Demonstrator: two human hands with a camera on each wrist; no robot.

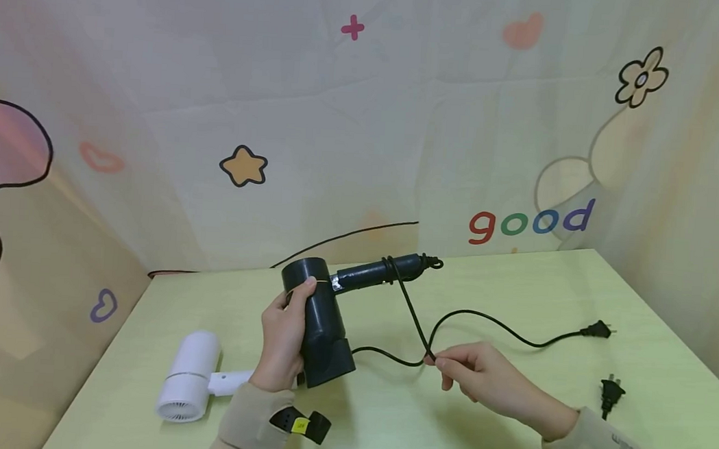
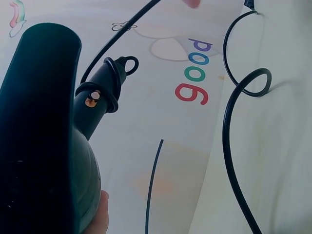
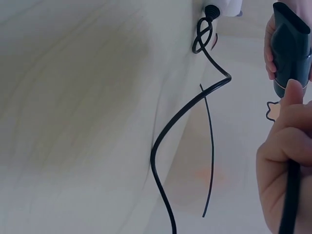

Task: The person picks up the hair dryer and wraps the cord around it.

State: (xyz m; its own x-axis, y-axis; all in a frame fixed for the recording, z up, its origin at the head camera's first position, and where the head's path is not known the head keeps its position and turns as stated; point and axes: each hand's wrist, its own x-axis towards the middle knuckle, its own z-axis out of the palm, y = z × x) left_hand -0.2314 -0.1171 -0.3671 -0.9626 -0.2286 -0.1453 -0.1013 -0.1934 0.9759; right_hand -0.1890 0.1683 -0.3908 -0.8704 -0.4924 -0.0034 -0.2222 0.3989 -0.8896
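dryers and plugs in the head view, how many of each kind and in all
Dryers: 2 (black dryer, white dryer)
Plugs: 2 (far plug, near plug)
Total: 4

Cords [image 1: 412, 310] cross the gap between black dryer [image 1: 323, 315] and right hand [image 1: 486, 380].

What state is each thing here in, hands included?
Black hair dryer: held up, tilted
Black dryer's cord: looped round handle, then running straight
White hair dryer: lying down
White dryer's cord: loosely curved
Far plug: unplugged, prongs bare
Near plug: unplugged, prongs bare
Left hand: gripping the black hair dryer
Right hand: pinching the black dryer's cord
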